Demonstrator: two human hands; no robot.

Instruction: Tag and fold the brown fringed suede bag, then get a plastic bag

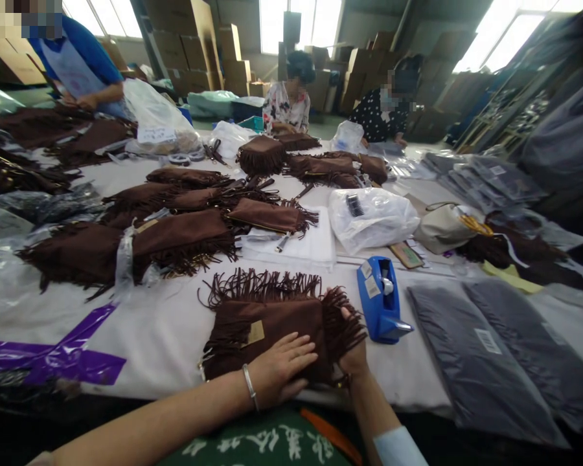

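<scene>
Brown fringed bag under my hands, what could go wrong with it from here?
The loose strands at the right end of the brown fringed bag, by the right hand, lie close to the blue tape dispenser and might catch on it. The bracelet on the left wrist, near the bag's lower edge, could snag or scuff it. The bag also lies near the table's front edge, so a careless tug might drag it off.

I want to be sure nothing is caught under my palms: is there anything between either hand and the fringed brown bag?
Nothing visible. The left hand lies flat on the bag; the right hand is at its right end, fingers partly hidden by fringe. The tape dispenser stands beside, not between.
</scene>
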